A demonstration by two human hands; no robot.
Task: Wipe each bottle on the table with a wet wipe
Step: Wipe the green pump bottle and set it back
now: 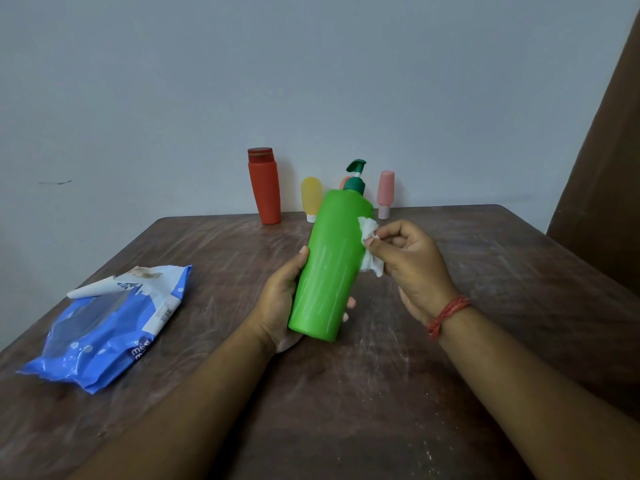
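Note:
A tall green pump bottle point(329, 268) with a dark green pump head is lifted above the brown table point(485, 306), tilted slightly right. My left hand point(280, 299) grips its lower half from the left and below. My right hand point(412, 261) pinches a crumpled white wet wipe point(369, 244) against the bottle's upper right side. At the table's far edge stand a red bottle point(264, 187), a small yellow bottle point(310, 197) and a pink bottle point(385, 194). An orange bottle point(344, 181) peeks out behind the green bottle's pump.
A blue wet-wipe pack point(110, 327) lies on the table's left side, its flap peeled open. A grey wall rises right behind the bottles. A brown curtain point(602, 168) hangs at the right edge.

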